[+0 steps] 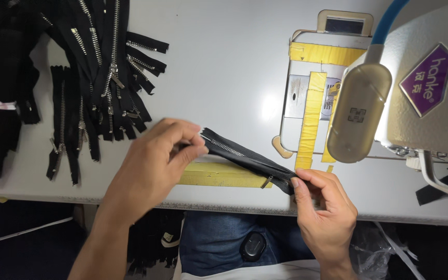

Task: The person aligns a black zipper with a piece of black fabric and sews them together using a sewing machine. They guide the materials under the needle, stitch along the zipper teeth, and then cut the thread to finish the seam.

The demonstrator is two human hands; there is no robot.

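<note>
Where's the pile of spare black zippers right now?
In the head view the pile of black zippers lies fanned out at the upper left of the white table, beyond the left hand and apart from it.

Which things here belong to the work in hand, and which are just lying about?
In hand:
- short black zipper with silver metal teeth
- left hand, right hand, one at each end

Lying about:
- pile of black zippers
- cream sewing machine head
- yellow tape strips
</note>
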